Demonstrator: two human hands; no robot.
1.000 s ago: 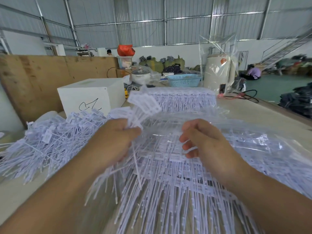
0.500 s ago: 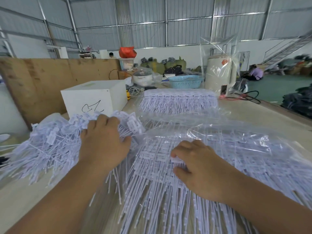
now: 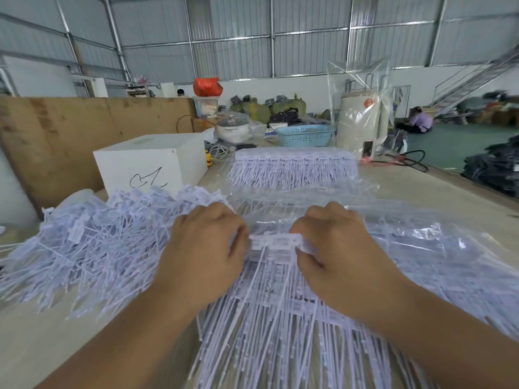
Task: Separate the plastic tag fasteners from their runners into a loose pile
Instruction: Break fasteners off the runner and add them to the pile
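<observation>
Both hands grasp one strip of tag fasteners [image 3: 276,242] by its head bar. Left hand [image 3: 205,248] pinches the left end, fingers curled over. Right hand [image 3: 334,248] pinches the right end, thumb under the bar. The strip lies on top of the stack of unseparated fasteners [image 3: 280,318], whose tails fan toward the camera, partly over a clear plastic bag [image 3: 421,242]. The loose pile [image 3: 98,242] sits just to the left, touching the left wrist area. A second bagged bundle [image 3: 292,169] lies farther back on the table [image 3: 421,189], beside a white box [image 3: 151,164].

Judgement on the step: the strip is about to be stripped from its runner. Grip should stay close to the heads, not the thin tails, which look likely to bend or tangle. A short twist or opposed pull between the hands should snap the joints cleanly; lifting the strip clear of the stack first would keep neighbouring tails from dragging along.

Change vs. half a second earlier: the left hand was then resting over the loose pile; now it is at the stack. The right hand lay flat on the stack; now it pinches the strip's end.
</observation>
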